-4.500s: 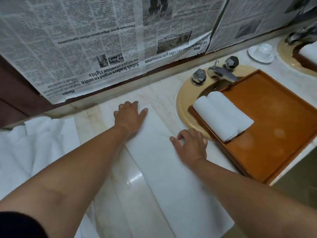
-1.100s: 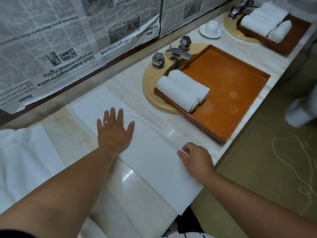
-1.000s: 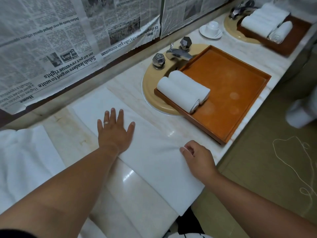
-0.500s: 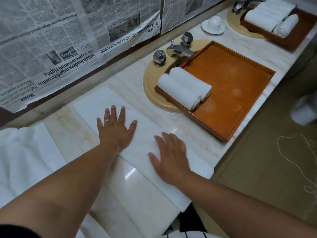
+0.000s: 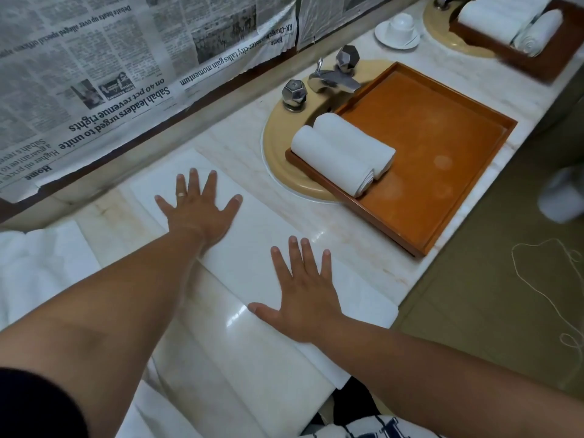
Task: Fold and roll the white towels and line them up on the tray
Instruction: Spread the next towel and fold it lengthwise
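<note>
While the marble tabletop point(image 5: 357, 245) runs along a wall covered with newspaper point(image 5: 94, 74), a white towel point(image 5: 252, 248), folded into a long strip, lies flat across it, near end reaching past the front edge; wooden tray point(image 5: 442, 147) sits to the right over the sink, apart from the strip; two rolled towels point(image 5: 341, 159) lie side by side, touching, at the tray's left end; left hand point(image 5: 199, 210) spread, palm down on the strip's far half; right hand point(image 5: 303, 295) spread, palm flat on its near half.
</note>
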